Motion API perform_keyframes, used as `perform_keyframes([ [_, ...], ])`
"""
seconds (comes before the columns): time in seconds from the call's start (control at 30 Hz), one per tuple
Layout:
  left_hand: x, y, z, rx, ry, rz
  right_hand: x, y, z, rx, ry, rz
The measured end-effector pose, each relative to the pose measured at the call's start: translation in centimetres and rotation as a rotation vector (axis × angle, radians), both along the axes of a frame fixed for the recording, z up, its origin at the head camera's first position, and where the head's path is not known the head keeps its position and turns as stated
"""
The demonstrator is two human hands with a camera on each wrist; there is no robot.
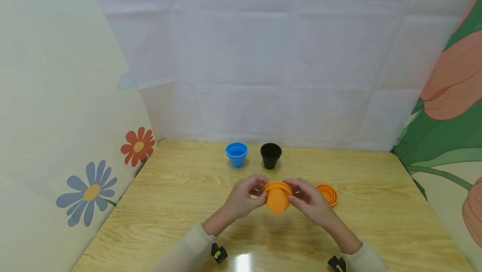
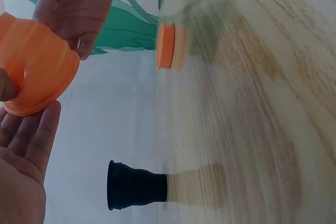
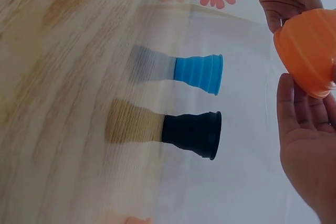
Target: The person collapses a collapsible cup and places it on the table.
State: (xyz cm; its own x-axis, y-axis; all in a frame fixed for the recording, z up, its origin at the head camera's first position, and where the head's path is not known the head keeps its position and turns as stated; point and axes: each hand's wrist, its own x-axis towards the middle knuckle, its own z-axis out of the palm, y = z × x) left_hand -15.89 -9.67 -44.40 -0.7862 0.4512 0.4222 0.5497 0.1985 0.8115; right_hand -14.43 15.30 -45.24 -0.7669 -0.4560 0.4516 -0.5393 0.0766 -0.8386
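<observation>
An orange collapsible cup (image 1: 278, 198) is held up above the table between both hands, its base tipped toward me in the head view. My left hand (image 1: 244, 196) grips its rim from the left, thumb on the wall and fingers behind. From the right, my right hand (image 1: 309, 201) grips the same rim in a like manner. Ridged walls of this cup show in the left wrist view, where a thumb presses on the side. A second orange collapsible cup (image 1: 327, 195), folded flat into rings, lies on the table just beyond the right hand.
Toward the back of the wooden table (image 1: 180, 180) a blue collapsible cup (image 1: 237, 157) and a black collapsible cup (image 1: 270, 157) stand upright side by side, both expanded. A white cloth (image 1: 241, 54) hangs behind the table, with flower-patterned panels at both sides.
</observation>
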Motion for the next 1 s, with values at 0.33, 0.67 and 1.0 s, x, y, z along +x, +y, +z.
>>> perform_keyframes([
  [0.33,-0.04,-0.47,-0.16,-0.011,-0.085,-0.124,-0.11,-0.01,0.07,0.024,-0.010,0.001],
  [0.67,-0.05,0.05,-0.07,-0.069,-0.175,-0.151,-0.49,-0.18,-0.20,0.111,0.234,-0.011],
  [1.0,-0.23,0.01,-0.10,-0.061,-0.155,-0.099,-0.56,-0.11,-0.36,0.105,0.076,-0.085],
])
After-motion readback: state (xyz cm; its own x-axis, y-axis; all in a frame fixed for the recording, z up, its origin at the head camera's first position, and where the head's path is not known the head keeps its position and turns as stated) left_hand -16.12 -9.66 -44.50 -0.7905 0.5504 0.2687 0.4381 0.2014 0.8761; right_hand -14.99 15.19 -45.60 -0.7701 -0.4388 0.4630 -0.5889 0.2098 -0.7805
